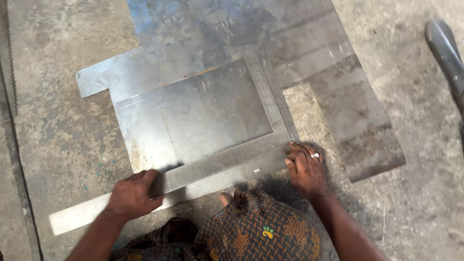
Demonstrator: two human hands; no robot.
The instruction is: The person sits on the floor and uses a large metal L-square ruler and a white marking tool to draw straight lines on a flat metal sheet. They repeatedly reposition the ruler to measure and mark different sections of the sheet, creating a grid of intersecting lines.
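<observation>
Left hand (pixel 133 193) presses a steel square (pixel 212 169) flat on sheet metal (pixel 212 111) lying on the concrete floor (pixel 58 130); right hand (pixel 305 169) rests at the square's corner.

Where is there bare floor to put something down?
Bare concrete lies left of the metal sheets, up to the saw blade, and right of them, below the dark handle. It's crowded where the left hand and right hand press the steel square.

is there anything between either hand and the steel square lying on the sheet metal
Nothing visible. The left hand already presses flat on the long arm of the steel square, and the right hand touches it near its corner. Both lie directly on the sheet metal.
</observation>
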